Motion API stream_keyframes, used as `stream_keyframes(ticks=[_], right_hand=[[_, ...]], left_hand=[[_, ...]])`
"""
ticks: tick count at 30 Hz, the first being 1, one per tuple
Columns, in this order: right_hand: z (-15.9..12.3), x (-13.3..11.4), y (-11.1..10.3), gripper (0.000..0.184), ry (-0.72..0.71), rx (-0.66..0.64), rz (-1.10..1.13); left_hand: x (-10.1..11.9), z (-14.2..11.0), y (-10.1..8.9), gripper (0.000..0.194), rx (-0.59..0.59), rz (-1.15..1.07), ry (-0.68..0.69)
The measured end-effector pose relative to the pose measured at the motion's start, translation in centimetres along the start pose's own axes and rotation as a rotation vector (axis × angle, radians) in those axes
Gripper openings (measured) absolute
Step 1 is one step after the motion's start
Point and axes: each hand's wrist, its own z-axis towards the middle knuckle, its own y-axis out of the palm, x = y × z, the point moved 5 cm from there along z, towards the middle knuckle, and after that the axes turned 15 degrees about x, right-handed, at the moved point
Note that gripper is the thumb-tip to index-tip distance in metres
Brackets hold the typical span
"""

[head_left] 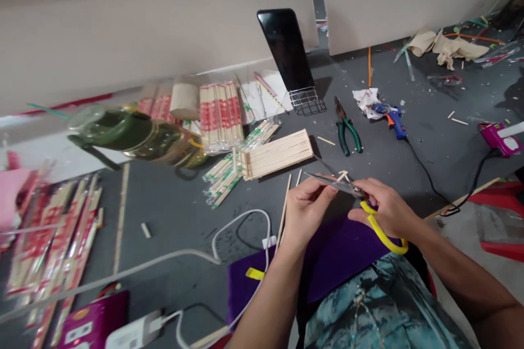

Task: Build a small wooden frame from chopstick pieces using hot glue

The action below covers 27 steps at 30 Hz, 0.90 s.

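Note:
My right hand [379, 204] is closed on a pair of scissors [385, 234] with yellow handles, its blades spread and pointing left. Between the blades sits a short pale wooden stick [341, 176], pinched by the fingers of my left hand [308, 204]. Beyond my hands lies a small structure of wooden sticks [279, 156] laid side by side, with upright pieces at its left end. Two longer wooden sticks [285, 202] rest beside my left hand. A purple cloth or mat [339, 256] lies under my forearms.
Green-handled pliers [347, 130] and a blue glue gun [393, 119] lie at the back right. A phone [285, 49] leans on a wire stand. Wrapped chopsticks [221, 114], a green bottle [135, 133], a white cable [172, 255] and purple power sockets [96, 322] surround the work area.

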Motion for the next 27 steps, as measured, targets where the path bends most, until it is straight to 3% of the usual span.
stream_keyframes(ticks=[14, 27], right_hand=[[0.6, -0.2, 0.4, 0.043, 0.06, -0.1, -0.042], [1.5, -0.6, 0.6, 0.031, 0.012, -0.12, -0.022]], left_hand=[[-2.3, 0.3, -0.3, 0.025, 0.045, -0.098, -0.229], [-2.6, 0.4, -1.0, 0.026, 0.053, -0.051, -0.216]])
